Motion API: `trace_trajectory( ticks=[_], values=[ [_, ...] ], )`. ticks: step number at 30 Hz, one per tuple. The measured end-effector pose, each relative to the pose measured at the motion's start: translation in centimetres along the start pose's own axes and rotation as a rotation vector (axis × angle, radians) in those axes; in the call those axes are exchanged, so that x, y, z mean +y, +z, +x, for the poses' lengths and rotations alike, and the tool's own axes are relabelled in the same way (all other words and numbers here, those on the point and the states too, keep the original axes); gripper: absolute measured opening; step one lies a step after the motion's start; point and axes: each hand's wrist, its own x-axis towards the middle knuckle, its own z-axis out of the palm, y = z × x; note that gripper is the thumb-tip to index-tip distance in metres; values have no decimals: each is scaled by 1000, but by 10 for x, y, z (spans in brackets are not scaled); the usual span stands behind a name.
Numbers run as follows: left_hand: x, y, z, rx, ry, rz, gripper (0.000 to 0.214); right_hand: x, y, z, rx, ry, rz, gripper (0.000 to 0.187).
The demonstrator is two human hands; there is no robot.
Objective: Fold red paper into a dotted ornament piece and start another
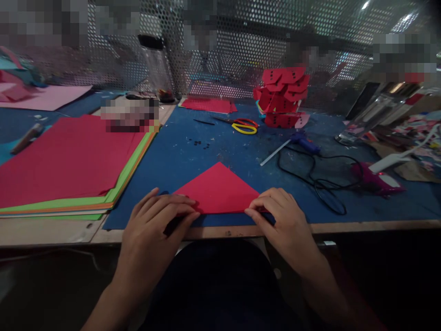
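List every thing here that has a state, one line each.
Red paper triangle, folded, flat on the blue mat.
Left hand, open, fingers pressing the triangle's left corner.
Right hand, fingertips pinching its right corner.
Red-and-yellow-handled scissors, shut, lying flat.
Stack of coloured paper sheets, flat, red sheet on top.
Blue glue gun, lying on its side.

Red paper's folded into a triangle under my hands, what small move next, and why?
Probably slide the left hand and right hand toward each other along the near edge to press the fold flat. They pin only the two lower corners of the red triangle, and the stretch between lies untouched.
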Motion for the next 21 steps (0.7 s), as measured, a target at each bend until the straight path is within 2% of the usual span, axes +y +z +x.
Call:
trace_trajectory(
  ticks=[6, 21],
  values=[
    [-5, -8, -2, 12, -35, 2, 19, 5, -4, -1, -10, 6, 16, 6],
    [-14, -12, -4, -66, -38, -50, 11, 21, -10, -9, 32, 40, 7, 8]
  ],
)
